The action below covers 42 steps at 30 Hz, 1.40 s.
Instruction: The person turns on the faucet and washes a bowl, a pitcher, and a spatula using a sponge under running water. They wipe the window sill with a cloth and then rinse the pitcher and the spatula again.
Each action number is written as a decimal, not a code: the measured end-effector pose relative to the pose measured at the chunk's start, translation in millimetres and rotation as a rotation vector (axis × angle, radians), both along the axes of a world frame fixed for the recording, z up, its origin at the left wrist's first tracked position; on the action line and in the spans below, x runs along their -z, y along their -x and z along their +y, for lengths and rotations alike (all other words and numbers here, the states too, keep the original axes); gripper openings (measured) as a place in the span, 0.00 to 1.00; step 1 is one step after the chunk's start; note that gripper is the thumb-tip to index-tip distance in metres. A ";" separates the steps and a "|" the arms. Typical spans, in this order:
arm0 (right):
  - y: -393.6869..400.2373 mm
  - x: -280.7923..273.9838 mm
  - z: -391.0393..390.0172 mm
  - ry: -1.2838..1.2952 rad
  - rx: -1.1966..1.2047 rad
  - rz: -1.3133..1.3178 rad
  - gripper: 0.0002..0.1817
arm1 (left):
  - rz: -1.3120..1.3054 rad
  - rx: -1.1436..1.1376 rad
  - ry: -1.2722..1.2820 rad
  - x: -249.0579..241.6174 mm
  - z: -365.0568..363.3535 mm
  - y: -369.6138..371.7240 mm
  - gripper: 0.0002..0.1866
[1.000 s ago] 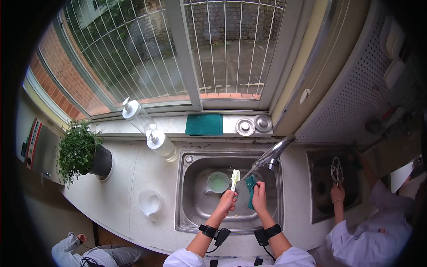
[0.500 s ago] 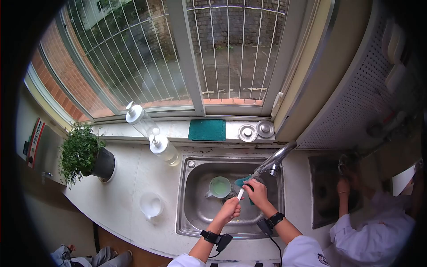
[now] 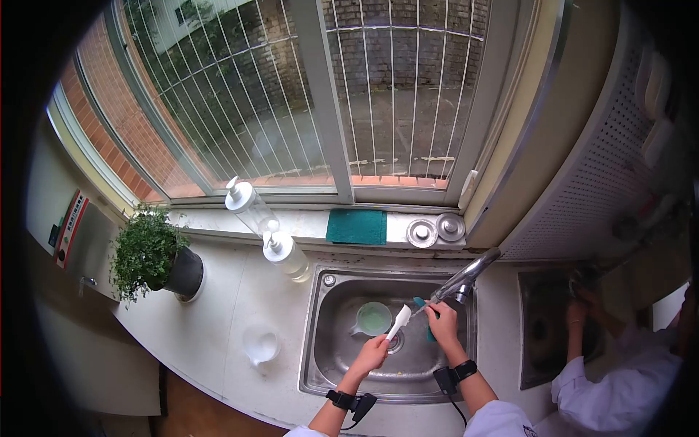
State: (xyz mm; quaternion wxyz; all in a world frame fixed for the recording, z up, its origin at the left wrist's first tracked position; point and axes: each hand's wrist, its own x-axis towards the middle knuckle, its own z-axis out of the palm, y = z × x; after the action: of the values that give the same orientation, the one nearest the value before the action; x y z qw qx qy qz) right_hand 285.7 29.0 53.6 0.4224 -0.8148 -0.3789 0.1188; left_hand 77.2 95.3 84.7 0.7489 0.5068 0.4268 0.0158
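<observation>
My left hand (image 3: 372, 354) is closed around the handle of a white spatula (image 3: 399, 321), whose flat head points up and away over the sink (image 3: 342, 376). In my right hand (image 3: 443, 322) is a green scouring pad (image 3: 432, 334), partly hidden by the fingers and just below the tap (image 3: 466, 275). The pad and spatula are apart, with a small gap between them. Left of the spatula, a cup with a spout (image 3: 374, 318) sits in the sink, with pale green showing inside.
A clear spouted cup (image 3: 261, 344) stands on the counter left of the sink. Two pump bottles (image 3: 287, 256) (image 3: 251, 207) are behind it, near a potted plant (image 3: 149, 255). A green cloth (image 3: 357, 226) and two round metal lids (image 3: 435, 230) lie on the sill.
The green pad has come away from the spatula, whose white head now shows. My right hand has moved right, away from my left. The view has shifted; a person's legs at lower left are gone.
</observation>
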 end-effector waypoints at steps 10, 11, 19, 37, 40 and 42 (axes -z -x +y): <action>27.4 4.0 3.5 -0.087 0.125 0.068 0.12 | -0.343 -0.275 1.204 9.1 6.5 1.0 0.14; 29.0 0.3 0.4 -0.102 0.127 0.056 0.12 | -0.344 -0.275 1.190 11.6 7.5 -1.0 0.15; 71.8 -42.1 -36.1 -0.147 -0.066 0.003 0.12 | -0.564 -0.398 1.808 17.2 10.2 -25.0 0.17; 42.4 -42.8 -8.6 0.026 -0.089 -0.061 0.11 | -0.442 -0.277 1.531 17.7 13.2 -22.5 0.23; 52.0 -36.7 -0.2 0.002 0.016 -0.137 0.11 | -0.486 -0.353 1.569 16.1 8.9 -25.7 0.23; 55.3 -29.5 1.1 -0.024 0.112 -0.146 0.11 | -0.562 -0.403 1.652 16.2 8.1 -28.4 0.23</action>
State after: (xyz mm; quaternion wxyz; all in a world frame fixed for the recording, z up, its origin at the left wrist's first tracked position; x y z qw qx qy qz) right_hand 230.4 30.1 83.1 0.4096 -0.8361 -0.3637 0.0309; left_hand 105.6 103.5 68.5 0.9346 -0.3014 0.1839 -0.0417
